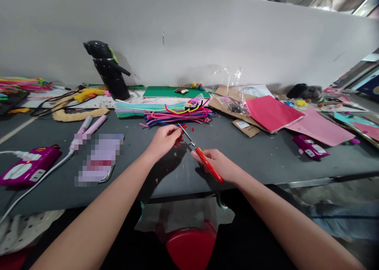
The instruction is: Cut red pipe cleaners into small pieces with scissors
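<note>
My right hand (220, 165) grips red-handled scissors (201, 155), whose blades point up and left toward my left hand (164, 140). My left hand is closed in a pinch right at the blade tips; what it pinches is too small to name. Small red cut bits (187, 126) lie on the grey table (266, 159) just beyond the blades. Behind them lies a pile of coloured pipe cleaners (177, 116), pink, blue, yellow and dark ones mixed.
A black pump flask (109, 70) stands at the back left. Red paper (272, 112) and pink paper (321, 128), cardboard and a plastic bag lie on the right. A magenta glue gun (28, 169) with a white cable sits left. A white wall closes the back.
</note>
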`<state>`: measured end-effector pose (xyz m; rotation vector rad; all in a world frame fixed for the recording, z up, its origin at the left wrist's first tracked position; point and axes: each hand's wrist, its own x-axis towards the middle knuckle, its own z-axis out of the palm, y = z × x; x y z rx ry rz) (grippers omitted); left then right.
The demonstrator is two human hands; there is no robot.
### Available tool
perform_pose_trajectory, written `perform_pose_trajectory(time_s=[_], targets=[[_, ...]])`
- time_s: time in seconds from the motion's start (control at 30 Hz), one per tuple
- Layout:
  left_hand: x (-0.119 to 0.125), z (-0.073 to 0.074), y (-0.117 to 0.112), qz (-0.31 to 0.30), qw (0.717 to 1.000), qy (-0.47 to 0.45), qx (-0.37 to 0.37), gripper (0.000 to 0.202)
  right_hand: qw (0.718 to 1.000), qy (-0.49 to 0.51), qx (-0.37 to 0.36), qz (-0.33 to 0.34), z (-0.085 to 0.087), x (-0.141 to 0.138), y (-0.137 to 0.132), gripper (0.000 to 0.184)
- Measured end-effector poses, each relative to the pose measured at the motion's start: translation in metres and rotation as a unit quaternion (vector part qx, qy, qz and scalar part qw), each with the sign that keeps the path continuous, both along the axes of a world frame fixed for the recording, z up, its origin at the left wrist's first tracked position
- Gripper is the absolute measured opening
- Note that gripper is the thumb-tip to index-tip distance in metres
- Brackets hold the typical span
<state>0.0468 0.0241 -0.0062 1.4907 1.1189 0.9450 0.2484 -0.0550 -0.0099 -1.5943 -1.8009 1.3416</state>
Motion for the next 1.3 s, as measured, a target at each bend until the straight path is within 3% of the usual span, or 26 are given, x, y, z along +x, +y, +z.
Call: perform_pose_trajectory(time_s=[0.37, 1.3], targets=[[-0.004, 0.009, -0.004, -0.038, 0.999, 0.005, 0.024, 0.025, 0.996, -0.081, 0.035, -0.022, 0.018, -0.006, -0.012, 0.052], [-0.005, 0.013, -0.005, -0.056, 0.998, -0.025, -0.029, 0.02, 0.996, -0.074, 0.033, -0.02, 0.02, -0.006, -0.012, 0.051]])
